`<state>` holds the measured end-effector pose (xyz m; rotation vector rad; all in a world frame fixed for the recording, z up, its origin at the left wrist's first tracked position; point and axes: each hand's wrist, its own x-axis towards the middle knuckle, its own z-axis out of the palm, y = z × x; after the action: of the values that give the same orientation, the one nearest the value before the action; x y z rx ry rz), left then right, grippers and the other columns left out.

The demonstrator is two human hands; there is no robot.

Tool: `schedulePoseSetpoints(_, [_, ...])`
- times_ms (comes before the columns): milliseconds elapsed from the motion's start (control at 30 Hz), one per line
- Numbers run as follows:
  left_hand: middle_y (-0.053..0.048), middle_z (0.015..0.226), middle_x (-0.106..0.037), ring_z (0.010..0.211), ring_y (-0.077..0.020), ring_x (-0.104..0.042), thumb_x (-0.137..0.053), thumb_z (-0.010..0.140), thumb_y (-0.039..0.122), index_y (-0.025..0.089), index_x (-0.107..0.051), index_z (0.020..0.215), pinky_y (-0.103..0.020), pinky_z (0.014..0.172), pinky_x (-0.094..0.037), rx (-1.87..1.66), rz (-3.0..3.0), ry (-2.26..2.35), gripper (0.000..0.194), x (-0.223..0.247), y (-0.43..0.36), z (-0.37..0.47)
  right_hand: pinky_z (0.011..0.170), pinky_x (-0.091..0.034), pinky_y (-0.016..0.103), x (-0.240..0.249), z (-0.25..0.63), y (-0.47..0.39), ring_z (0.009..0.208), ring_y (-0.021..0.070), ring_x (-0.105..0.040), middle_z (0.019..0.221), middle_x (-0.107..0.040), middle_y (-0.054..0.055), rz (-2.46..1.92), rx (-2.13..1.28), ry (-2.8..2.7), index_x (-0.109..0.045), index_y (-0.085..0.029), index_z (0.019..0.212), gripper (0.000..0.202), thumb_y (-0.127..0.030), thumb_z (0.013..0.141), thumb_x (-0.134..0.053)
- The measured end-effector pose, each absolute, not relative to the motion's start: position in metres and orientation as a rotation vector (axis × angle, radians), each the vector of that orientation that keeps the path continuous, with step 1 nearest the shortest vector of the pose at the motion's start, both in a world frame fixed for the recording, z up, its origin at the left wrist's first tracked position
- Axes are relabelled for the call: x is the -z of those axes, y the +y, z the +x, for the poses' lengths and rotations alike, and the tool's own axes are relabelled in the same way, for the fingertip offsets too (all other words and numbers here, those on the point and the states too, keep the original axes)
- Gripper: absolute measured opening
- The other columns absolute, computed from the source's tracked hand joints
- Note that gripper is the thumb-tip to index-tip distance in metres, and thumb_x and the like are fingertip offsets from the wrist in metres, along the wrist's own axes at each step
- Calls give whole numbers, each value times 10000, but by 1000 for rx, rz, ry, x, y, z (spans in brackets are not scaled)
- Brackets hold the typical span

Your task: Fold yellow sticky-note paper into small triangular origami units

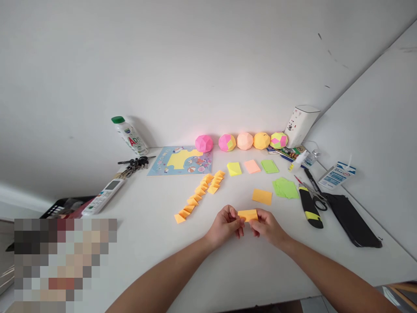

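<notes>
Between my two hands is an orange sticky note (247,214), apparently folded into a narrow strip. My left hand (228,224) pinches its left end, and my right hand (264,226) pinches the right end. Just beyond my right hand lies a flat orange note (262,196). Folded orange paper pieces (194,199) form two overlapping rows to the left of my hands. Farther back sit a yellow pad (234,168), a pink pad (252,166) and a green pad (269,166). Loose green notes (286,188) lie right of the orange note.
Several faceted paper balls (245,141) line the wall. A bottle (130,137), keys (133,165) and a remote (103,197) stand or lie at left. On the right are a box cutter (309,206), scissors (319,203), a glue bottle (298,161) and a black pouch (353,219).
</notes>
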<state>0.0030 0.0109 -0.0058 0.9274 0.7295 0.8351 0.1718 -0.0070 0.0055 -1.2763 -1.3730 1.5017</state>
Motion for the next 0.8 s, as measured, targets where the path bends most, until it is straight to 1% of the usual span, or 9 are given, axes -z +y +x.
schedulePoseSetpoints(167, [53, 567, -602, 404, -95, -543, -713, 661, 357, 210, -308, 735, -196, 391, -406, -885, 874, 713, 437, 7, 14, 0, 457, -374, 218, -11, 177, -3, 461, 88, -445, 505, -444, -60, -1336, -1370, -1347, -447, -177, 619, 140, -182, 751, -494])
schedulePoseSetpoints(333, [53, 569, -598, 391, -93, -531, -716, 660, 316, 208, -327, 738, -193, 380, -400, -886, 801, 714, 410, 5, 16, -2, 476, -393, 230, -14, 181, -2, 475, 99, -450, 520, -453, -50, -1320, -1247, -1357, -448, -189, 664, 121, -173, 784, -453])
schedulePoseSetpoints(367, [54, 564, -594, 387, -92, -527, -712, 663, 310, 207, -334, 738, -192, 378, -396, -880, 789, 711, 399, 5, 16, -2, 482, -401, 234, -14, 181, -2, 493, 103, -462, 560, -469, -40, -1287, -1202, -1380, -460, -192, 706, 89, -183, 794, -454])
schedulePoseSetpoints(433, [53, 553, -587, 377, -94, -520, -705, 668, 305, 204, -349, 741, -191, 369, -389, -866, 770, 699, 376, 3, 17, -3, 513, -426, 247, -13, 180, -3, 569, 116, -501, 724, -517, 1, -1205, -1064, -1486, -489, -200, 811, 25, -189, 799, -469])
schedulePoseSetpoints(500, [51, 547, -583, 369, -93, -510, -692, 680, 303, 200, -367, 751, -194, 366, -387, -853, 758, 681, 348, 3, 18, -4, 562, -452, 264, -11, 180, -4, 686, 135, -535, 952, -508, 56, -1135, -911, -1646, -518, -209, 894, 110, -175, 794, -489])
schedulePoseSetpoints(567, [48, 549, -579, 371, -91, -504, -673, 702, 298, 193, -390, 773, -198, 372, -391, -838, 765, 657, 310, 4, 19, -5, 606, -473, 279, -7, 181, -4, 777, 152, -545, 1116, -450, 90, -1096, -830, -1784, -545, -218, 941, 155, -169, 802, -497])
schedulePoseSetpoints(667, [43, 556, -568, 385, -87, -501, -652, 728, 306, 174, -441, 830, -204, 389, -399, -789, 817, 629, 269, 6, 20, -6, 628, -497, 286, -3, 183, -2, 908, 191, -539, 1201, -405, 110, -1080, -826, -1847, -555, -229, 995, 185, -191, 822, -504])
schedulePoseSetpoints(733, [45, 556, -556, 386, -83, -495, -641, 741, 331, 161, -474, 896, -207, 395, -398, -747, 875, 622, 284, 5, 19, -7, 635, -506, 285, -2, 183, 0, 985, 215, -521, 1206, -407, 113, -1090, -853, -1829, -564, -226, 981, 158, -220, 833, -509])
schedulePoseSetpoints(800, [51, 540, -535, 379, -79, -482, -617, 761, 371, 150, -495, 969, -208, 397, -391, -700, 946, 623, 327, 4, 18, -7, 654, -508, 285, -3, 183, 0, 1002, 217, -518, 1195, -419, 110, -1111, -899, -1789, -576, -215, 933, 115, -246, 839, -516])
